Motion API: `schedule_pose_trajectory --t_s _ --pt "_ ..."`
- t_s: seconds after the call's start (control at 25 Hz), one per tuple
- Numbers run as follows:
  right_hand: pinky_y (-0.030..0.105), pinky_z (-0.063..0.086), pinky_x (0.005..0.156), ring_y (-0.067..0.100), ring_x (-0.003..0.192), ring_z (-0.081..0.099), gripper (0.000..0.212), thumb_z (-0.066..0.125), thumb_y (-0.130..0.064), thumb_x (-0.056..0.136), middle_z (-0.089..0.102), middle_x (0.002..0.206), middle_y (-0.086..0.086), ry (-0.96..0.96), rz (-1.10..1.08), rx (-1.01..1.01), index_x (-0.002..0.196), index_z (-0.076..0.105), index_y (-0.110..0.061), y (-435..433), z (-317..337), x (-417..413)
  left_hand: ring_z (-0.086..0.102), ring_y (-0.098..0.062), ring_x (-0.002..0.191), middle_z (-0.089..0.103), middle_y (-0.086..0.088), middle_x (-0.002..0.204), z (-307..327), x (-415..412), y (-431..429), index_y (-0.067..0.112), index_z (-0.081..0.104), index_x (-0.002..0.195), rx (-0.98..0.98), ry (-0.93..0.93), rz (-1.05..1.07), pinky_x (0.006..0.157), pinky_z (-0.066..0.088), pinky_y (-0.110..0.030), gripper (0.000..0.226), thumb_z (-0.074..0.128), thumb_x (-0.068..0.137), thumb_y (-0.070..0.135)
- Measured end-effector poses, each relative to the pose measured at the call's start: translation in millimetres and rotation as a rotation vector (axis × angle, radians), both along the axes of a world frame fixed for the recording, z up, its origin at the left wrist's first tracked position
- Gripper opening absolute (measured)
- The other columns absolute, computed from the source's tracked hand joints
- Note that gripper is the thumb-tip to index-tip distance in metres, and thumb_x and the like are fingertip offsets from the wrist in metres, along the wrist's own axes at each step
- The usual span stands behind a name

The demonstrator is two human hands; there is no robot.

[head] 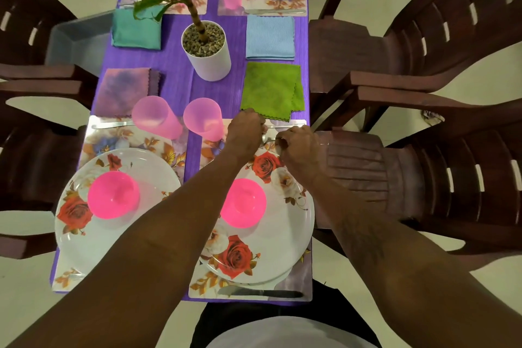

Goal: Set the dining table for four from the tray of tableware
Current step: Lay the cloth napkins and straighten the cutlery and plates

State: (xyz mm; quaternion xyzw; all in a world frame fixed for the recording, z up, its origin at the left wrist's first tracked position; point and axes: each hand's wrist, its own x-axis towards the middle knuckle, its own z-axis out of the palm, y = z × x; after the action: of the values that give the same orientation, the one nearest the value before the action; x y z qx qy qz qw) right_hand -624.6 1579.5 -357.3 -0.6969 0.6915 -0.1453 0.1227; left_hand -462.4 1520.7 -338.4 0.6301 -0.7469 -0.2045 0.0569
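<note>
Closest lies a knife (260, 292), flat along the near edge of the table (175, 85), on the flowered placemat (296, 282) at the near right corner. On that mat sits a white plate (282, 248) printed with red roses, with a bright pink bowl (244, 203) at its middle.

Both bare forearms reach over this setting to the mat's far edge. The left hand (245, 133) is knuckles up with its fingers curled under, at the near corner of a green napkin (271, 87); I cannot tell whether it holds anything. The right hand (299, 147), near the table's right edge, has curled fingers and pinches the handle of a metal spoon (267, 139), whose bowl shows between the two hands.

At the near left corner a matching second plate (84, 246) carries a second bowl (113, 195). Two translucent pink tumblers (155, 118) stand side by side past the plates, near the table's middle. A purple napkin (124, 90), a teal napkin (135, 28) and a blue napkin (269, 37) lie around a potted plant (209, 56) at the centre. A grey tray (76, 42) sits just off the left edge.
</note>
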Motion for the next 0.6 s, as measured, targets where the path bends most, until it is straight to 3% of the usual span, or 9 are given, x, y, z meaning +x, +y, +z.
schedule_pose_trajectory --t_s 0.12,0.32,0.48,0.6 --pt "0.038 0.047 0.070 0.028 0.085 0.059 0.018 0.063 -0.026 0.088 0.072 0.084 0.002 -0.028 -0.001 -0.010 0.093 0.080 -0.022 -0.6 -6.3 0.5 0.065 -0.034 0.079 0.066 -0.013 0.087 1.2 1.2 -0.4 0.011 0.074 0.077 -0.022 -0.020 -0.015 0.062 0.050 -0.038 0.016 0.066 0.090 0.015" --pt "0.040 0.047 0.070 0.030 0.086 0.058 0.026 0.058 -0.029 0.086 0.072 0.083 0.002 -0.081 0.009 -0.021 0.092 0.081 -0.021 -1.5 -11.3 -0.2 0.066 -0.031 0.077 0.069 -0.010 0.084 4.0 4.3 -1.8 0.012 0.074 0.077 0.004 -0.015 -0.004 0.064 0.055 -0.039 0.012 0.067 0.087 0.014" --pt "0.040 0.047 0.069 0.029 0.085 0.058 0.029 0.054 -0.032 0.086 0.073 0.083 0.001 -0.075 0.026 -0.035 0.091 0.082 -0.023 -3.4 -10.2 -2.2 0.062 -0.031 0.073 0.067 -0.012 0.081 4.7 4.3 -2.5 0.010 0.073 0.074 -0.005 -0.011 0.012 0.058 0.043 -0.034 0.014 0.067 0.087 0.011" --pt "0.040 0.047 0.068 0.028 0.084 0.057 0.027 0.057 -0.032 0.087 0.073 0.083 0.000 -0.068 0.032 -0.039 0.091 0.082 -0.024 -3.1 -11.0 -3.5 0.061 -0.031 0.071 0.066 -0.013 0.080 2.7 4.3 -1.9 0.007 0.074 0.075 -0.004 0.010 0.024 0.059 0.048 -0.037 0.017 0.067 0.090 0.012"
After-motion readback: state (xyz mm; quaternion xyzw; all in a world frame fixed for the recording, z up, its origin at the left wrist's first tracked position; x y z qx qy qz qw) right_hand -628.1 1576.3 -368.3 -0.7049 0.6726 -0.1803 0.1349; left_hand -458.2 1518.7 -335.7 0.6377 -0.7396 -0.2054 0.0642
